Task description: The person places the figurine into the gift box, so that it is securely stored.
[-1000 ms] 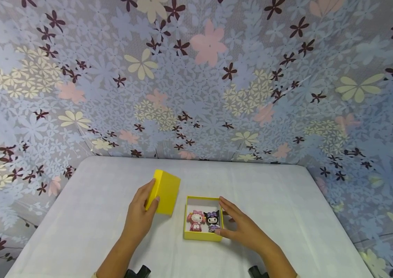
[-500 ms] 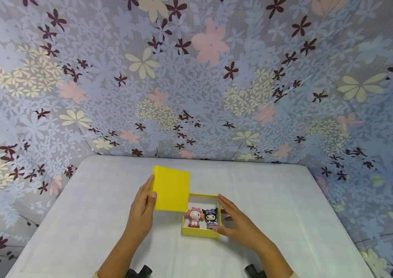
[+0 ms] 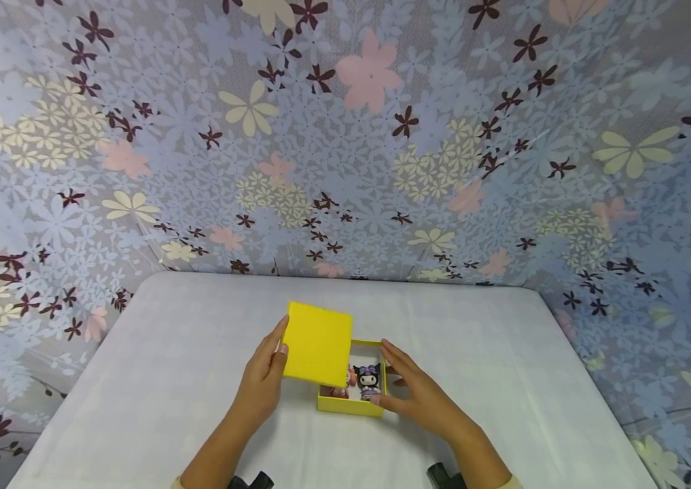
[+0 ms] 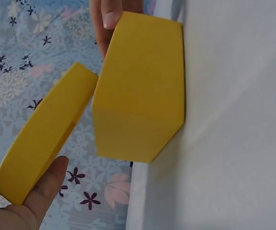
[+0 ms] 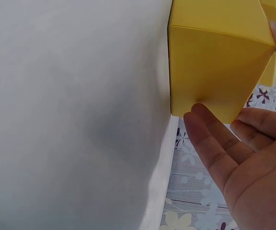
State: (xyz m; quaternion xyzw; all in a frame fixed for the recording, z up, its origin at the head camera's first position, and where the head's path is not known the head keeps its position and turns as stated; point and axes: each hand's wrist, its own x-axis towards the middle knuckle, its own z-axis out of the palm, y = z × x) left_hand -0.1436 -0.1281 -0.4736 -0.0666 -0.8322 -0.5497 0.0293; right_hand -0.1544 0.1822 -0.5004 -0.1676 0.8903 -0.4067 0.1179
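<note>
My left hand pinches a square yellow box lid by its left edge, thumb on the near side. The lid hangs tilted over the left part of a yellow box with a pale inside. In the box lie two small figurines: a black-and-purple one in plain sight, and a pink one mostly hidden under the lid. My right hand holds the box at its right side, thumb at the near corner and index finger at the far one. The right wrist view shows fingertips against the box wall.
A white cloth covers the table. Behind it rises a flower-patterned backdrop, which also runs along both sides. Black wrist camera parts show below the forearms.
The lid has swung from nearly upright at the left to facing up, and moved right over the box, covering the pink figurine more. My right hand stays at the box, which shifted slightly left.
</note>
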